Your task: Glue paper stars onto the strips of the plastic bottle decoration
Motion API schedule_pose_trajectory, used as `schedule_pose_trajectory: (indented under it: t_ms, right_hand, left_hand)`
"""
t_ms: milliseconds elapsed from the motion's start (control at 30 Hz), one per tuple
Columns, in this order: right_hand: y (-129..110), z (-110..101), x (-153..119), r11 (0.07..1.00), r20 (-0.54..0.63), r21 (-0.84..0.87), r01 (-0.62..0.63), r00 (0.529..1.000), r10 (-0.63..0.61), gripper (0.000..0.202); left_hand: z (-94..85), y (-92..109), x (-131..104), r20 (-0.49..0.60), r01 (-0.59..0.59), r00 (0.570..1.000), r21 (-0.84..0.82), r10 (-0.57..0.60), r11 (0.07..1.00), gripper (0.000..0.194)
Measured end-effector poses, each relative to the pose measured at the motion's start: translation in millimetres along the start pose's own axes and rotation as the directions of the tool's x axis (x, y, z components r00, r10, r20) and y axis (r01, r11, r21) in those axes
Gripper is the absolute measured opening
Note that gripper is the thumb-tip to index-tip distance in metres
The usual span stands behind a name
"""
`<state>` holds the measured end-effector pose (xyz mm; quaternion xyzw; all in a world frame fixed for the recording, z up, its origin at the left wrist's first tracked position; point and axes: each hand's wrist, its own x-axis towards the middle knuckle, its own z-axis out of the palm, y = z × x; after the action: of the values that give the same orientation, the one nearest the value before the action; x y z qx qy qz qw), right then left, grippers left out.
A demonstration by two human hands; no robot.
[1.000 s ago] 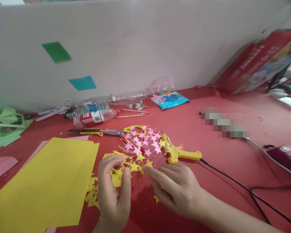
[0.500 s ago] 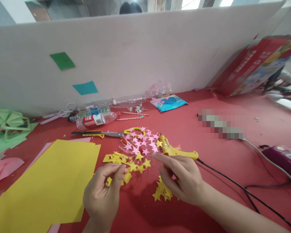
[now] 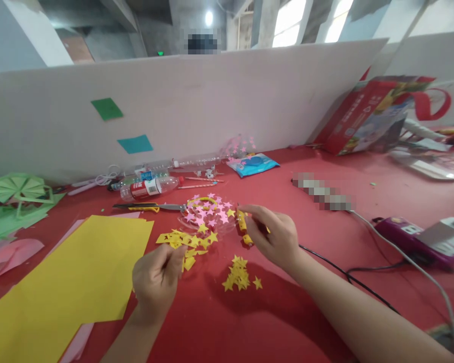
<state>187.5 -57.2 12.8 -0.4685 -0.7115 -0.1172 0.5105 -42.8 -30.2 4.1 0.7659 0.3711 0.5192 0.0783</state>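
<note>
My left hand [image 3: 157, 277] is closed in a pinch beside the yellow paper scraps [image 3: 177, 238]; whatever its fingertips hold is hidden. My right hand [image 3: 274, 234] reaches over the yellow glue gun [image 3: 243, 224] with index finger and thumb apart, covering most of its handle. To the left of the gun lies a clear plastic piece dotted with pink stars [image 3: 212, 212], and a few yellow stars [image 3: 203, 243] sit at its near edge. A loose pile of yellow paper stars [image 3: 237, 276] rests on the red table [image 3: 212, 327] between my hands, with one star [image 3: 258, 283] apart.
Yellow paper sheets [image 3: 79, 267] lie at left, near green paper pieces [image 3: 17, 191]. Behind are a utility knife [image 3: 147, 207], plastic bottles [image 3: 149, 188] and a blue packet [image 3: 253, 165]. A black cord [image 3: 348, 275], a white cable [image 3: 393, 237] and a purple box [image 3: 412, 242] are at right.
The view has tilted up and turned slightly right. My right hand has risen from beside the star pile to over the glue gun, uncovering the pile. My left hand stays pinched.
</note>
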Motion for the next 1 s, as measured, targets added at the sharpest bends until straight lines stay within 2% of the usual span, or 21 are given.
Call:
schedule_pose_trajectory:
  t_ms: [67, 133, 167, 200, 233, 300, 367, 433, 567, 767, 900, 1000]
  right_hand:
    - [0, -3, 2, 0.999, 0.020, 0.031, 0.013, 1.000, -0.014, 0.019]
    - [-3, -7, 4, 0.996, 0.150, 0.081, 0.048, 0.987, -0.060, 0.020]
    - [-5, -9, 5, 0.993, 0.252, 0.091, 0.070, 0.963, -0.091, 0.020]
    - [-7, -11, 6, 0.992, 0.374, 0.085, 0.091, 0.920, -0.116, 0.018]
    - [-9, -12, 7, 0.992, 0.499, 0.060, 0.114, 0.857, -0.129, 0.016]
    - [-13, -11, 5, 0.987, 0.707, -0.026, 0.160, 0.700, -0.095, 0.012]
    - [-16, -7, -1, 0.976, 0.819, -0.087, 0.200, 0.572, -0.044, 0.011]
    - [-20, -2, -9, 0.972, 0.856, -0.088, 0.219, 0.515, -0.039, 0.011]
    - [-27, 3, -23, 0.969, 0.855, -0.010, 0.245, 0.505, -0.119, 0.014]
    - [-31, 2, -30, 0.930, 0.860, -0.005, 0.366, 0.477, -0.183, 0.016]
    - [-30, 4, -32, 0.908, 0.861, 0.002, 0.419, 0.461, -0.215, 0.017]
    - [-31, 4, -31, 0.920, 0.856, 0.003, 0.393, 0.475, -0.205, 0.015]
  left_hand:
    - [3.4, -1, 0, -0.053, 0.051, 0.997, -0.029, -0.053, 0.998, 0.035]
    - [7.1, -2, 0, -0.105, 0.144, 0.983, -0.095, -0.154, 0.985, 0.013]
    - [8.3, -4, 1, -0.115, 0.175, 0.975, -0.126, -0.190, 0.976, 0.007]
    - [8.8, -6, 1, -0.110, 0.202, 0.970, -0.135, -0.218, 0.970, 0.008]
    - [8.5, -7, 3, -0.107, 0.218, 0.967, -0.133, -0.233, 0.967, 0.009]
    - [6.4, -11, 5, -0.095, 0.210, 0.972, -0.080, -0.217, 0.974, 0.023]
    - [4.1, -13, 7, -0.099, 0.190, 0.976, -0.023, -0.192, 0.981, 0.038]
    - [3.7, -14, 8, -0.117, 0.190, 0.974, -0.033, -0.192, 0.981, 0.036]
    - [9.3, -13, 7, -0.097, 0.186, 0.974, -0.168, -0.204, 0.968, 0.013]
    - [14.5, -14, 5, -0.022, 0.263, 0.961, -0.233, -0.276, 0.936, 0.016]
    - [13.4, -15, 10, -0.061, 0.320, 0.935, -0.275, -0.349, 0.907, 0.015]
    - [12.1, -14, 11, -0.096, 0.329, 0.923, -0.303, -0.372, 0.894, 0.014]
